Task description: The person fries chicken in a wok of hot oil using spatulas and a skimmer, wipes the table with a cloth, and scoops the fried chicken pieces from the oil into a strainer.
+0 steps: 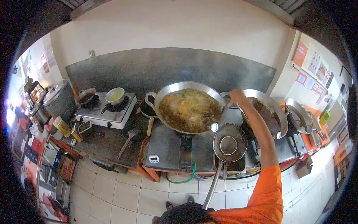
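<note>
My right arm, in an orange sleeve, reaches forward across the stove. At its end my right hand (235, 96) is closed beside the right rim of a large wok (161, 116), near the wok's handle; what the fingers hold is too small to make out. Bubbling brown oil (190, 110) fills this wok, with a paler patch in the middle. A round strainer (230, 143) lies across the stove front below my arm, its long metal handle (213, 186) running back toward my head. My left hand is not visible.
Right of my arm stands a second wok (284, 125) of dark oil, with another pan (309, 127) beyond it. White dials (214, 127) sit at the wok rims. Leftward are a timer (153, 159), a spatula (128, 143), a two-burner stove (121, 121) and a tall pot (61, 104).
</note>
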Motion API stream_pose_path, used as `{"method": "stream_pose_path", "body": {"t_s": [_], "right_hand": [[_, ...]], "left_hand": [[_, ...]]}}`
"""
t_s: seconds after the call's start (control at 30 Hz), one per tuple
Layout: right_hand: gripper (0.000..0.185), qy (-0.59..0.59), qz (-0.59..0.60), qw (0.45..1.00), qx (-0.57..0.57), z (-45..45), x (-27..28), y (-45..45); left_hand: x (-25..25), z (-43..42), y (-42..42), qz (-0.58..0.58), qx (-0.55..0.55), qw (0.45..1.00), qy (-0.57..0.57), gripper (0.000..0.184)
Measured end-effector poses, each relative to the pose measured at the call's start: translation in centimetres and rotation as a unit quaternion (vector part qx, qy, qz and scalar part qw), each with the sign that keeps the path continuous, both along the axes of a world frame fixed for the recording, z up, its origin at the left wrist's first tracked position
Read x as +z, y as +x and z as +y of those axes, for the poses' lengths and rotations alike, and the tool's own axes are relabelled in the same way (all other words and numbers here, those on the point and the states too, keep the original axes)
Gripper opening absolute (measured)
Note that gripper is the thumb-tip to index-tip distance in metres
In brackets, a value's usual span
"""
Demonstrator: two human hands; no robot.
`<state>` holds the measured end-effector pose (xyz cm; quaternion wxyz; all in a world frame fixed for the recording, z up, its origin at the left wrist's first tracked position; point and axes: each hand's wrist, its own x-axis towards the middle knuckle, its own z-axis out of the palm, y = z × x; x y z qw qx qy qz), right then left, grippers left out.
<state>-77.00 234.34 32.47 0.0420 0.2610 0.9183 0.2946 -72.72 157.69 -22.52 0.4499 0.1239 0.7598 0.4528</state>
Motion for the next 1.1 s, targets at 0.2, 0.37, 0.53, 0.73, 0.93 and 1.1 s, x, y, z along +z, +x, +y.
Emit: {"method": "stream_pose_path", "body": {"t_s": [0.2,0.37,0.53,0.73,0.93,1.1], "right_hand": [[0.034,-0.086,0.029,0.994,0.062,-3.9,-3.0,-1.1],[0.039,-0.150,0.023,0.982,0.115,-4.5,-5.4,-4.8],[0.040,-0.158,0.013,0.975,0.154,-7.3,-4.5,-5.6],[0.040,-0.210,0.031,0.968,0.135,-8.5,-2.9,-4.4],[0.038,-0.150,0.039,0.979,0.130,-6.9,0.6,-1.5],[0.033,-0.163,0.002,0.986,0.029,-6.6,5.4,1.5]], "left_hand": [[0.4,-0.4,0.3,0.001,0.018,1.000,-0.008,0.006],[1.0,-1.2,1.4,-0.002,0.025,1.000,-0.013,0.006],[0.8,-1.1,2.7,-0.006,0.023,1.000,-0.013,0.006],[0.4,-1.0,3.1,-0.012,0.020,1.000,-0.012,0.006],[0.3,-0.9,2.1,-0.021,0.030,0.999,-0.007,0.006],[0.5,-0.4,1.6,-0.075,0.097,0.992,0.022,0.006]]}}
